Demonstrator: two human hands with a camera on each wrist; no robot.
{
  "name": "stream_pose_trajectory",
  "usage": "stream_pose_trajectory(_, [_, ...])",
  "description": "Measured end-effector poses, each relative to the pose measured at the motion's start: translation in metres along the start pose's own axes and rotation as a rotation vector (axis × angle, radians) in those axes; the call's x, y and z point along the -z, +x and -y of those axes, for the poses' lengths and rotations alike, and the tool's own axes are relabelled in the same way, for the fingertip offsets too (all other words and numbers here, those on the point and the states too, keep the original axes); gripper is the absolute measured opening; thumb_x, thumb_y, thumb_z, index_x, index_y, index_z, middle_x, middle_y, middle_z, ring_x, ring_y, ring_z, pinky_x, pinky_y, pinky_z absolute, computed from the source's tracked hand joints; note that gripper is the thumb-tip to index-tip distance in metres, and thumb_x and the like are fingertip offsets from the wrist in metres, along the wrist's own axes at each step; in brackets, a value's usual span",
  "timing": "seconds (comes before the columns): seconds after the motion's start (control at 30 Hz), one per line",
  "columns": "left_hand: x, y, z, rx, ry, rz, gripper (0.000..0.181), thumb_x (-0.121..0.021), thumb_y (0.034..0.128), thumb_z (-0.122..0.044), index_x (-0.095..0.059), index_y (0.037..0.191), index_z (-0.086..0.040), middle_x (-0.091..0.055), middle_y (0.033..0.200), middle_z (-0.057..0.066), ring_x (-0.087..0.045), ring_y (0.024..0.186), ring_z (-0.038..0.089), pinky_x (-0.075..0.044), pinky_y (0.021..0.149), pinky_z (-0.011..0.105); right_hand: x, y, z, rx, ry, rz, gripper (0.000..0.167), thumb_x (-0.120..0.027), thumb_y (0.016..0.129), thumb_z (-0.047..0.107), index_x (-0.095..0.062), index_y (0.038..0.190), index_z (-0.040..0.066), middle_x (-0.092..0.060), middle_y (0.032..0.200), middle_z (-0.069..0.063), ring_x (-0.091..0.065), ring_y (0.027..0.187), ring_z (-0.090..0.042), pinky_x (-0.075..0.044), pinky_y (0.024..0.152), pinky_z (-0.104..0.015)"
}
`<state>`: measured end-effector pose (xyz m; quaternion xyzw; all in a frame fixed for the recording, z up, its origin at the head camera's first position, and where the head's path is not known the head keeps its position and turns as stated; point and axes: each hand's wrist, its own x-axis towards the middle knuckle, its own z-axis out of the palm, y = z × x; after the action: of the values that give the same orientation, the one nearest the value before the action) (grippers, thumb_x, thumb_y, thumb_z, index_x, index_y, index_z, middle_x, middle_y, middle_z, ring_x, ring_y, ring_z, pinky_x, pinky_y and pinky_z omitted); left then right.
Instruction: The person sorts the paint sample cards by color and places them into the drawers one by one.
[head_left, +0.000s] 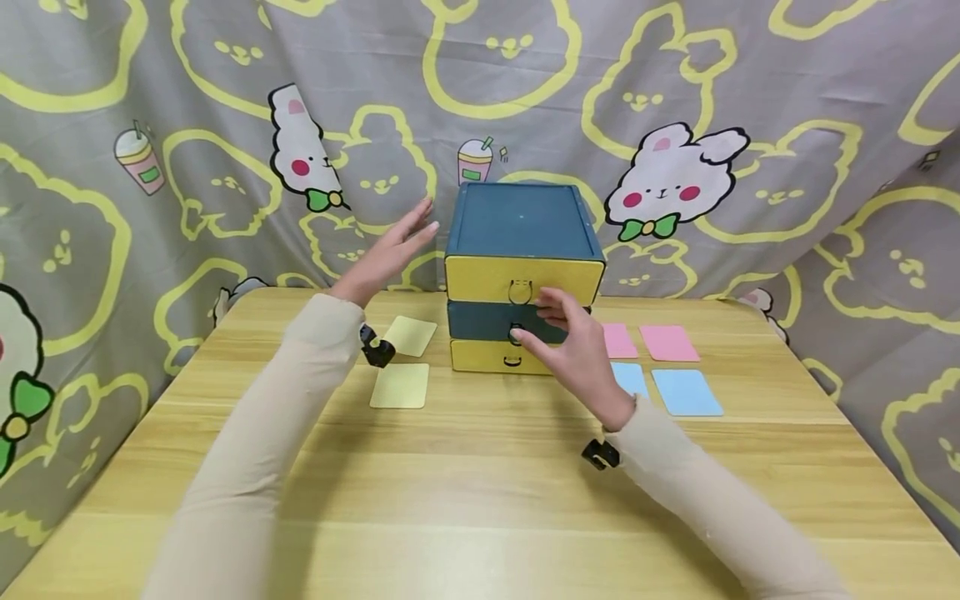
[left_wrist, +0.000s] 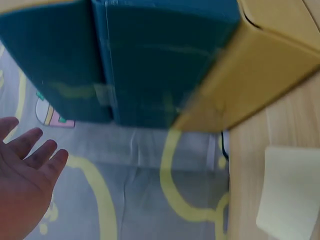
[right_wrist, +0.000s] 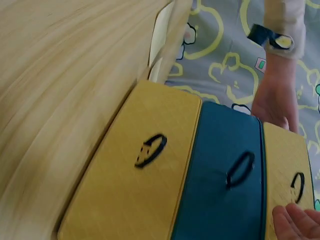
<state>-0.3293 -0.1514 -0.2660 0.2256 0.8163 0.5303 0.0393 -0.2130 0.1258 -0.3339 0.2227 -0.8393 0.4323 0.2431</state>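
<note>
A small three-drawer chest [head_left: 522, 218] stands at the back of the table, with a dark blue top and yellow, blue and yellow drawer fronts. Each front carries a black loop handle, like the top drawer's handle [head_left: 520, 292]. My left hand [head_left: 386, 258] is raised beside the chest's left side, fingers extended and holding nothing. In front of the upper drawers is my right hand [head_left: 577, 354], thumb and fingers spread apart. Its fingertips [right_wrist: 287, 220] are close to the top drawer's handle; contact cannot be told. In the left wrist view the chest's side [left_wrist: 165, 65] shows, away from the left fingers.
Two yellow paper squares [head_left: 400, 386] lie left of the chest. To its right are two pink squares [head_left: 670, 342] and two blue squares [head_left: 686, 392], some partly behind my right hand. A patterned grey curtain [head_left: 375, 67] hangs behind the wooden table [head_left: 450, 500].
</note>
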Motion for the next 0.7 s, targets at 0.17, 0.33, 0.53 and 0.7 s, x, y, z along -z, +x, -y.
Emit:
stream_pose_trajectory(0.17, [-0.012, 0.004, -0.020, 0.014, -0.056, -0.019, 0.068, -0.043, 0.0981, -0.042, -0.009, 0.153, -0.023, -0.011, 0.158, -0.003, -0.014, 0.143, 0.015, -0.017, 0.115, 0.035, -0.012, 0.007, 0.000, 0.007, -0.056, -0.087, 0.057, -0.076, 0.079, 0.028, -0.053, 0.123, 0.000, -0.062, 0.109, -0.012, -0.062, 0.094, -0.024, -0.052, 0.083, -0.037])
stream_pose_trajectory(0.33, [-0.022, 0.003, -0.040, 0.040, -0.081, -0.039, 0.068, -0.044, 0.0984, -0.038, -0.010, 0.153, -0.017, -0.012, 0.158, 0.003, -0.014, 0.144, 0.015, -0.018, 0.115, 0.035, -0.019, 0.015, 0.000, 0.019, -0.109, -0.138, 0.052, -0.075, 0.080, 0.032, -0.053, 0.116, 0.000, -0.063, 0.097, -0.010, -0.062, 0.081, -0.020, -0.053, 0.075, -0.033])
stream_pose_trajectory(0.53, [-0.031, 0.011, -0.041, 0.068, -0.144, -0.080, 0.063, -0.045, 0.0990, -0.030, -0.015, 0.153, -0.015, -0.016, 0.157, 0.004, -0.016, 0.143, 0.015, -0.020, 0.114, 0.032, -0.024, 0.020, 0.000, 0.030, -0.135, -0.193, 0.048, -0.076, 0.079, 0.031, -0.054, 0.108, 0.000, -0.064, 0.084, -0.009, -0.063, 0.068, -0.017, -0.054, 0.063, -0.030])
stream_pose_trajectory(0.7, [-0.035, 0.025, -0.027, 0.070, -0.213, -0.127, 0.062, -0.048, 0.0975, -0.026, -0.020, 0.152, -0.015, -0.019, 0.157, 0.002, -0.019, 0.142, 0.012, -0.021, 0.113, 0.030, -0.028, 0.022, -0.004, 0.070, -0.145, -0.243, 0.043, -0.076, 0.080, 0.027, -0.055, 0.104, -0.001, -0.065, 0.078, -0.010, -0.064, 0.064, -0.018, -0.054, 0.060, -0.031])
